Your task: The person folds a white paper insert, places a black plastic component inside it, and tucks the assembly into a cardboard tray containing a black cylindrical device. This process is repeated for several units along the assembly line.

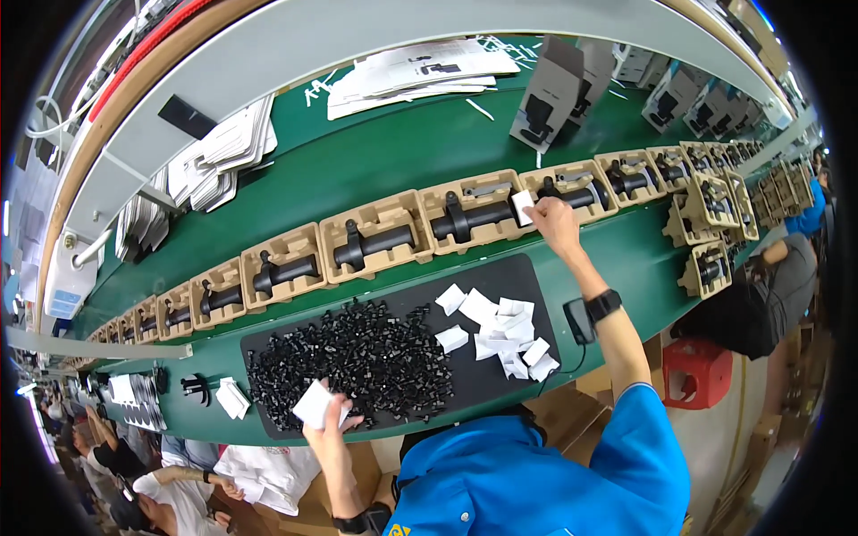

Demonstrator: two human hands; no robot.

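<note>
I count one left hand and one right hand, with at least one white paper in each. On the single dark mat lie at least eight more white slips at right, and one heap of small black parts, too many to count. Beyond run over a dozen brown trays. One red stool stands at right.

Factory assembly or packing line: a long green-topped workbench carries a row of brown moulded trays, repeating black tubular parts inside. Bulk heap of small black pieces, tall grey printed cartons and other people on both sides also show it.
</note>
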